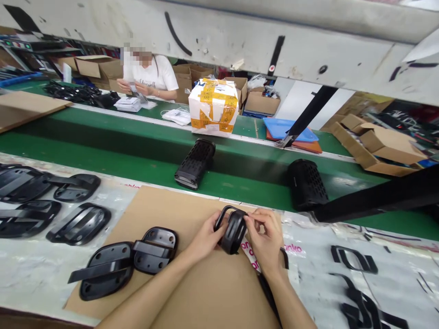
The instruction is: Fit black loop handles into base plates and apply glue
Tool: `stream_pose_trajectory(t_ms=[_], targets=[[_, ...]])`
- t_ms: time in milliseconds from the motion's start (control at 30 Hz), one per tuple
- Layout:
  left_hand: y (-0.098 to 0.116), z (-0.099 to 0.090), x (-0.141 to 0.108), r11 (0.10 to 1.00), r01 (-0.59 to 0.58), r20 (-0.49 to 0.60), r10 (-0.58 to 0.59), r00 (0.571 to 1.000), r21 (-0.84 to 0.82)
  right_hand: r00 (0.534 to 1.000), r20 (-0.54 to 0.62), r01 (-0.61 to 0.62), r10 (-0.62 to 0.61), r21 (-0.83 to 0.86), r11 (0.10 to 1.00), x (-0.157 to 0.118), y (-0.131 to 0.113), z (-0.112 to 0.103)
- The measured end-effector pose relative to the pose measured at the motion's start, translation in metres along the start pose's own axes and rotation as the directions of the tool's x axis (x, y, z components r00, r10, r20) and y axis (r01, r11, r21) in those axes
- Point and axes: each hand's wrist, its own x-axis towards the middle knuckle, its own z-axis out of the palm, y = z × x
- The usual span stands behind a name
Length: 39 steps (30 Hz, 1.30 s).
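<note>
Between my hands is a black plastic part (233, 232) with a rounded body and a thin curved bar, held tilted above a sheet of brown cardboard (192, 205). My left hand (207, 236) is closed around its left side, thumb on the front. The fingers of my right hand (265, 233) pinch at its upper right edge; anything small between the fingertips is hidden. Left of my left forearm, two black oval plates with straps, a larger plate (106, 269) and a smaller plate (156, 249), lie on the cardboard.
Several similar black plates (80, 224) lie at the left. Black frame pieces (355, 259) are on the right. Two perforated black cylinders, one central (196, 162) and one right (307, 183), rest on the green conveyor belt (144, 160). Across it sits a person (151, 75) near a taped box (213, 107).
</note>
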Motion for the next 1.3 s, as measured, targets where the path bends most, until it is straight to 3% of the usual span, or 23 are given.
stream_pose_trajectory(t_ms=[133, 233, 300, 400, 567, 767, 867, 967, 1033, 1133, 1300], targets=[[-0.002, 0.000, -0.002, 0.999, -0.029, -0.053, 0.030, 0.998, 0.017, 0.988, 0.133, -0.077, 0.072, 0.032, 0.997, -0.005, 0.011, 0.000], [-0.007, 0.002, -0.004, 0.999, -0.032, -0.034, 0.032, 0.999, 0.002, 0.936, 0.340, -0.131, 0.088, 0.104, 0.986, -0.010, 0.019, 0.001], [-0.009, 0.002, -0.005, 1.000, -0.017, -0.013, 0.017, 1.000, -0.006, 0.907, 0.409, -0.174, 0.098, 0.152, 0.973, -0.012, 0.020, 0.001], [-0.010, 0.002, -0.006, 1.000, 0.004, 0.014, -0.004, 1.000, -0.016, 0.912, 0.396, -0.198, 0.110, 0.189, 0.962, -0.012, 0.016, -0.001], [-0.002, -0.002, -0.006, 0.999, -0.022, 0.076, 0.020, 0.997, 0.028, 0.912, 0.409, -0.128, 0.034, 0.204, 0.970, -0.010, 0.010, -0.002], [0.001, 0.002, -0.005, 0.999, 0.017, 0.037, -0.018, 0.999, 0.035, 0.903, 0.429, -0.131, 0.034, 0.200, 0.971, -0.013, 0.013, 0.000], [0.001, 0.003, -0.005, 0.999, 0.045, 0.029, -0.045, 0.999, -0.020, 0.906, 0.421, -0.133, 0.040, 0.192, 0.972, -0.014, 0.012, 0.000], [0.002, 0.001, -0.005, 0.979, 0.094, 0.055, -0.085, 0.995, -0.183, 0.911, 0.408, -0.156, 0.060, 0.206, 0.966, -0.013, 0.010, 0.000], [0.003, -0.001, -0.004, 0.922, 0.212, 0.130, -0.178, 0.975, -0.324, 0.910, 0.410, -0.172, 0.067, 0.226, 0.959, -0.013, 0.009, 0.001], [0.006, -0.005, -0.003, 0.787, 0.413, 0.298, -0.302, 0.906, -0.458, 0.901, 0.423, -0.214, 0.096, 0.241, 0.947, -0.013, 0.008, 0.002], [0.009, -0.008, -0.003, 0.650, 0.547, 0.443, -0.339, 0.830, -0.528, 0.878, 0.436, -0.336, 0.197, 0.269, 0.903, -0.015, 0.007, 0.004]])
